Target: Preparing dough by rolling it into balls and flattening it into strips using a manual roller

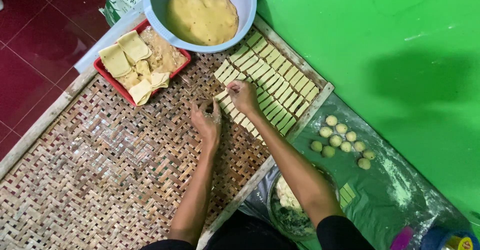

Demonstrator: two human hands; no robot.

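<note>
Both hands work over a woven bamboo tray (100,170) with a wooden frame. The right hand (243,95) rests fingers-down on the rows of pale yellow rectangular dough strips (272,87). The left hand (206,120), floury, is curled just beside them (whether it pinches anything cannot be told). A blue bowl (245,0) holds a smooth dough disc (201,14); a red tray (107,75) holds folded sheets. Small dough balls (340,137) lie on the green floured surface (400,180).

Home kitchen floor: dough bowl (200,15), woven tray (110,170)
</note>
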